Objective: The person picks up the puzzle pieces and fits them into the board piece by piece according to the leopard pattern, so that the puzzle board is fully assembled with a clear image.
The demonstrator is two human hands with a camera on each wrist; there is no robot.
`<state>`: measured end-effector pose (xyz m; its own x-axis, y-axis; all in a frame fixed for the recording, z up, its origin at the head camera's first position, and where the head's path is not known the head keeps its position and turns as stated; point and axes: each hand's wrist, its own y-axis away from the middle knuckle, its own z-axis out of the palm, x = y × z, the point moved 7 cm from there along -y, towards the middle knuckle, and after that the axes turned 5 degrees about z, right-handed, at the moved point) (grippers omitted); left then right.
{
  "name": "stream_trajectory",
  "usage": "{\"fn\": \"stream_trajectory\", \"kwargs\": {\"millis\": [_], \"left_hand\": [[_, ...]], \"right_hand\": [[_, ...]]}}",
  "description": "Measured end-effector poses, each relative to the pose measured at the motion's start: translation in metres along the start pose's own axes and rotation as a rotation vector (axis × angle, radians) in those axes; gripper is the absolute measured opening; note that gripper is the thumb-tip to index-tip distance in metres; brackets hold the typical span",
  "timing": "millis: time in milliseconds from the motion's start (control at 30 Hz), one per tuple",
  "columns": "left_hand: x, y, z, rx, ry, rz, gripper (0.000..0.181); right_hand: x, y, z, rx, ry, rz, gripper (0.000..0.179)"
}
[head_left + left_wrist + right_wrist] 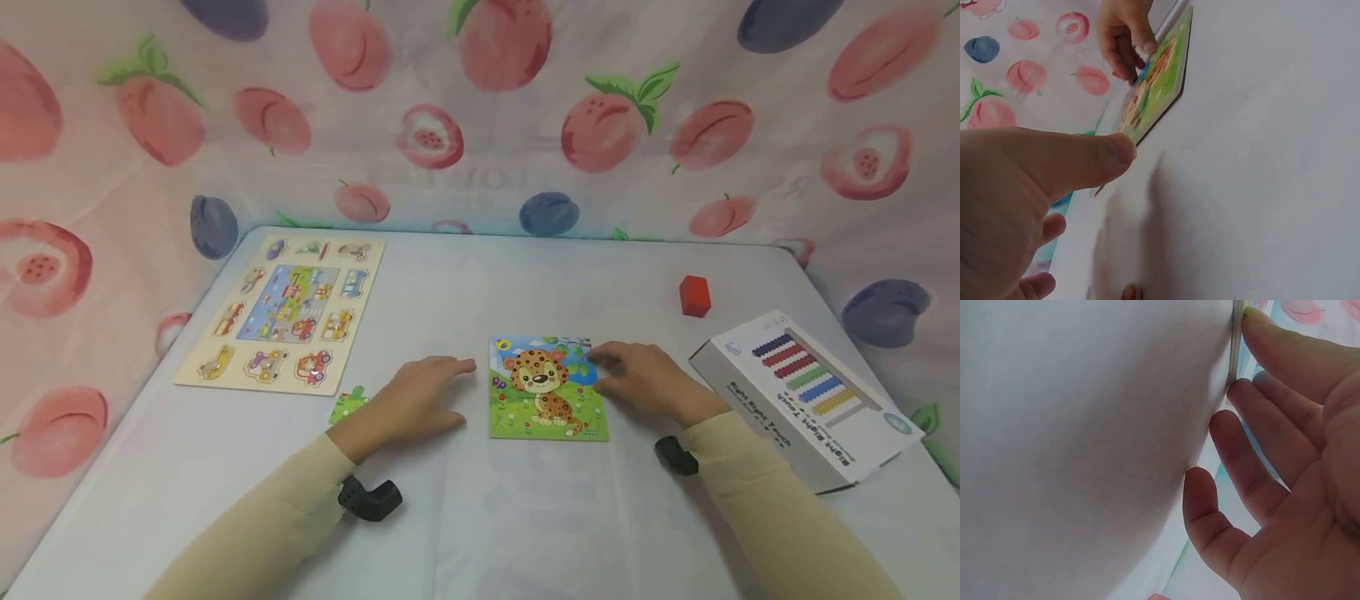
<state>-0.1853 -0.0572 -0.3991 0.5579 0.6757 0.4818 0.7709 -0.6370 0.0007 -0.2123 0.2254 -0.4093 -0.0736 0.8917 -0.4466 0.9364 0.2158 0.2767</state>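
A square jigsaw puzzle (pixel 555 404) with a spotted leopard cub on grass lies flat on the white table, its picture facing up. My left hand (pixel 412 404) is just left of it, with thumb and fingers spread apart and nothing between them. At the puzzle's right edge is my right hand (pixel 637 379); in the right wrist view its thumb (pixel 1297 353) and fingertips are right at the edge, the fingers loosely bent. Part of a green jigsaw piece (pixel 348 404) shows beside my left wrist, the rest hidden beneath it.
At the back left lies a wooden vehicle puzzle board (pixel 255 375). A red block (pixel 695 297) stands at the back right. The white box (pixel 795 400) with coloured rods in its window sits beside my right forearm. A fruit-patterned cloth (pixel 480 192) closes off the table's back.
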Motion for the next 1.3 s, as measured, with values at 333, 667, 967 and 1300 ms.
{"fn": "stream_trajectory", "kwargs": {"millis": [333, 667, 967, 1300], "left_hand": [[-0.026, 0.036, -0.016, 0.030, -0.013, -0.052, 0.067], [-0.049, 0.068, -0.026, 0.049, -0.038, -0.124, 0.067], [-0.059, 0.084, -0.031, 0.072, -0.022, -0.169, 0.061], [-0.062, 0.085, -0.029, 0.087, 0.012, -0.159, 0.044]], "right_hand": [[-0.001, 0.000, 0.001, -0.012, 0.005, 0.004, 0.052], [-0.001, 0.002, 0.001, -0.012, 0.011, 0.002, 0.052], [-0.002, 0.000, 0.000, -0.008, 0.010, -0.016, 0.052], [-0.002, 0.001, 0.000, -0.008, 0.009, -0.012, 0.052]]}}
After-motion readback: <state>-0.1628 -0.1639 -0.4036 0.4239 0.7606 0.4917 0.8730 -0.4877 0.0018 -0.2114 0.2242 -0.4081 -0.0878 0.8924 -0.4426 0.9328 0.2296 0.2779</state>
